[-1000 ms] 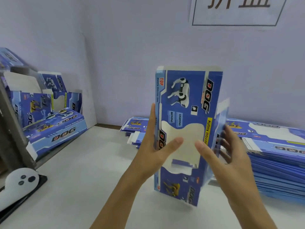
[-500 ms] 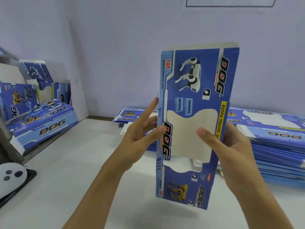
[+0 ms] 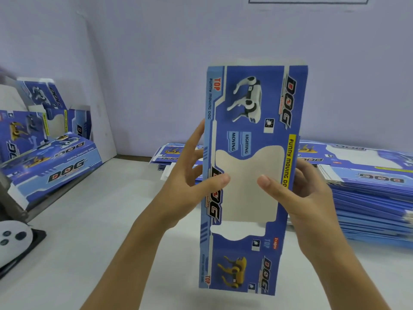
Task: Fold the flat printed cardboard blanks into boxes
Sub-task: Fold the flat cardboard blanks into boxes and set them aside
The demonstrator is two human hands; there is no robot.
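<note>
One flat blue printed cardboard blank [image 3: 252, 175] stands upright above the white counter [image 3: 100, 231], both hands pinching its side edges: left hand [image 3: 187, 186], right hand [image 3: 299, 198]. Two blank stacks [image 3: 368, 198] line the far edge.

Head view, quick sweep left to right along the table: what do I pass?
White controller → folded boxes → left hand → held blank → right hand → stack of flat blanks.
</note>
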